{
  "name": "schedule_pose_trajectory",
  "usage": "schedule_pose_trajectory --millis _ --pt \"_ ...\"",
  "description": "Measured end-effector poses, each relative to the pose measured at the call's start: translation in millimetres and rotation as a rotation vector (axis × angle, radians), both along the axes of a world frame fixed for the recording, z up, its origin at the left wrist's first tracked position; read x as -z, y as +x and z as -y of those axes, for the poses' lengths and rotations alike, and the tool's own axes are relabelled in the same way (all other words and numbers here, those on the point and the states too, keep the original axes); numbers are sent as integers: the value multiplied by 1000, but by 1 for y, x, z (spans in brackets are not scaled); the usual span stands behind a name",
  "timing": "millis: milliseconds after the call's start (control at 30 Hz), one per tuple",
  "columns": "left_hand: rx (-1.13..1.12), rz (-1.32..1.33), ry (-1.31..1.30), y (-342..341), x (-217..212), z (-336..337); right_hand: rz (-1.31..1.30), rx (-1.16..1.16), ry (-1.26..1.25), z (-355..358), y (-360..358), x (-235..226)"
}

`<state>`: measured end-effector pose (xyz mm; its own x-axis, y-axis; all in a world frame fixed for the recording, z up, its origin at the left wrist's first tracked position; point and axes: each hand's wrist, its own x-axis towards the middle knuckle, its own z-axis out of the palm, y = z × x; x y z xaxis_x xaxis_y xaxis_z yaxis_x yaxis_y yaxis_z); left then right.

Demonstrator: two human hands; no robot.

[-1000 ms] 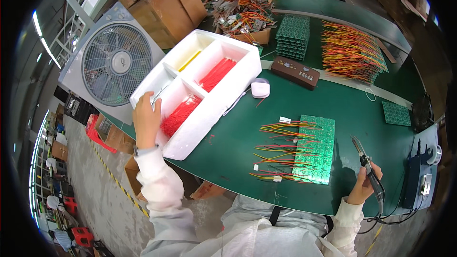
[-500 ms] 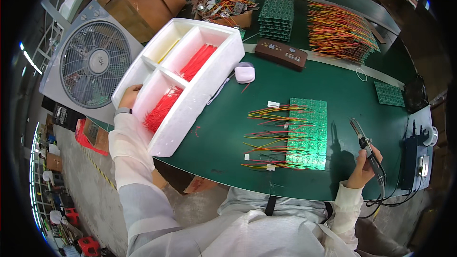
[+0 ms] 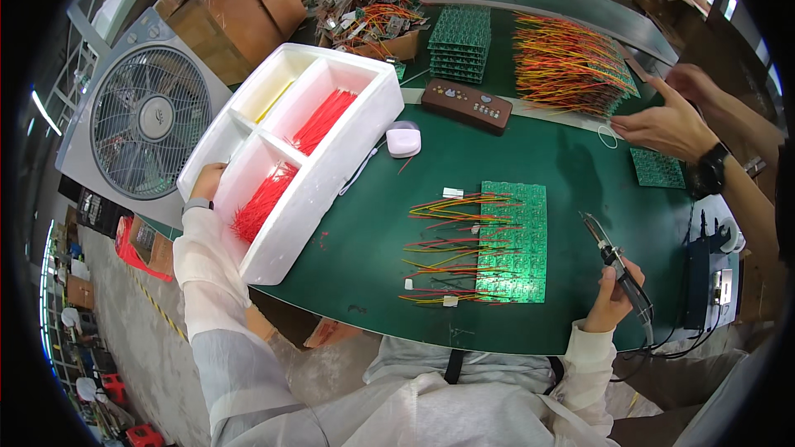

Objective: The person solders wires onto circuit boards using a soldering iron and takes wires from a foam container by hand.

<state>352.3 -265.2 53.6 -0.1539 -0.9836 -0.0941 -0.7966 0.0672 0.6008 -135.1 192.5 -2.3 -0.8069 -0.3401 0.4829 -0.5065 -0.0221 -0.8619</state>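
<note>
Red wire bundle [image 3: 263,203] lying in near compartment of foam tray [image 3: 348,157], just beside left hand [image 3: 207,182] fingers; hand reaching in, finger spread hidden by wall. Right hand [image 3: 611,302] gripping soldering iron [image 3: 617,261], tip angling toward green circuit panel [image 3: 513,240], likely ready for soldering.

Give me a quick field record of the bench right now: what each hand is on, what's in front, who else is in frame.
left hand: reaching into the near compartment of the white foam tray, at the red wires
right hand: holding a soldering iron, tip raised beside the board
centre: green circuit board panel on the green table, coloured wires sticking out to its left
other person: hand with a black watch, by the wired boards stack
background: fan
</note>
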Motion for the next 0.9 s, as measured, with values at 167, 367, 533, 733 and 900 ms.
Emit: schedule_pose_trajectory --millis 167,367,533,733,900 --pt "-2 70 -81 37 6 -12 -124 -34 -5 2 0 18" --pt "-3 56 -89 11 12 1 -16 -26 -82 -6 -3 13" --pt "4 110 -106 2 4 -9 -5 -43 -56 -5 0 8" --pt "-31 71 -101 15 12 2 -29 -26 -67 0 2 8" --pt "-21 35 -103 13 16 6 2 -21 -70 -3 0 12"
